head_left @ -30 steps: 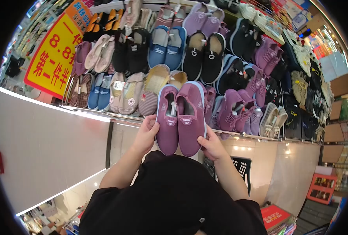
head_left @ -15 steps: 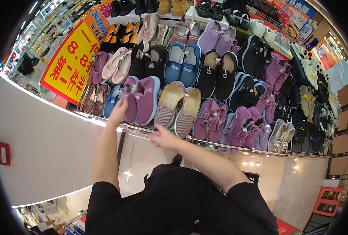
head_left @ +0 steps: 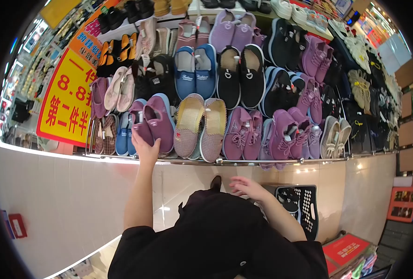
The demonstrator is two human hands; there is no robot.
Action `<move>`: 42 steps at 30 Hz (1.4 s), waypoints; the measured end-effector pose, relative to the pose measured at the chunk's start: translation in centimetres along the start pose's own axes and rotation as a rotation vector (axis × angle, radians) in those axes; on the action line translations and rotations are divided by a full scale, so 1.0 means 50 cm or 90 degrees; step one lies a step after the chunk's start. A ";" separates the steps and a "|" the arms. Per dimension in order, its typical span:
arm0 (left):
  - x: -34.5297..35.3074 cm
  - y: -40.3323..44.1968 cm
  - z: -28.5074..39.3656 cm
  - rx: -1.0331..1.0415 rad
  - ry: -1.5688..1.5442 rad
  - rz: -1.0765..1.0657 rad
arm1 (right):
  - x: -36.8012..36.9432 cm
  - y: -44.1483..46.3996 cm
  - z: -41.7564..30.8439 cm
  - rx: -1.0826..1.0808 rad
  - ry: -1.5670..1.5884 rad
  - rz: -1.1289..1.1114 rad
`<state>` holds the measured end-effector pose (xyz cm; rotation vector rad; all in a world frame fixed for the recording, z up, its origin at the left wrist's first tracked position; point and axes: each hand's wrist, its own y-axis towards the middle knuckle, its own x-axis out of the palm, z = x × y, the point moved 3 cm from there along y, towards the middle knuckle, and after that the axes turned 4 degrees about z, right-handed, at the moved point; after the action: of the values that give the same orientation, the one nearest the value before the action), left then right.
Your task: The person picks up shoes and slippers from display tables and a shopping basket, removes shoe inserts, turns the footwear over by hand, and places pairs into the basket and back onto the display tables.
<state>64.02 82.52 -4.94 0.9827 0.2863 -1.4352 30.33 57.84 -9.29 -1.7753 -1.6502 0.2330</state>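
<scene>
My left hand point(head_left: 146, 149) is closed around the lower end of a purple slip-on shoe point(head_left: 142, 125) in the front row. Its mate, another purple shoe point(head_left: 161, 124), leans right beside it, close to my thumb. To the right stands a pair of checked slip-ons point(head_left: 188, 132) with yellow lining. Blue shoes point(head_left: 123, 137) are partly hidden to the left of my hand. My right hand point(head_left: 246, 187) hangs in front of my body, below the rack, with its fingers apart and nothing in them.
A metal rail point(head_left: 243, 162) runs along the rack's front edge. Several rows of shoes rise behind it. A yellow sign point(head_left: 67, 100) stands at the left. On the floor to the right sits a black basket point(head_left: 311, 204) with dark shoes inside, near a red box point(head_left: 346, 251).
My left hand has closed on the purple shoe, which has shifted slightly. My right hand has drawn back from the rack towards my body. The view has turned, showing the basket more fully.
</scene>
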 end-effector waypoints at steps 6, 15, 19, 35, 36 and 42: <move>-0.010 0.016 0.079 0.193 0.016 0.115 | -0.113 -0.110 0.185 0.057 0.068 0.317; 0.100 -0.230 0.468 0.427 -0.350 -0.579 | -0.150 -0.256 0.476 0.189 -0.107 0.738; 0.166 -0.397 0.557 0.592 -0.173 -0.935 | -0.154 -0.319 0.644 0.250 0.027 0.832; 0.277 -0.638 0.576 0.419 0.146 -1.075 | -0.528 -0.627 0.861 0.385 0.018 1.046; 0.276 -0.652 0.582 0.409 0.193 -1.079 | -0.556 -0.640 0.849 0.415 0.019 0.994; 0.278 -0.697 0.566 0.321 0.254 -1.103 | -0.631 -0.648 0.909 0.488 -0.064 0.822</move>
<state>24.10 58.50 -11.32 1.4927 1.3404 -2.9262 -26.94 43.20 -34.10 -1.8829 -0.1203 1.3127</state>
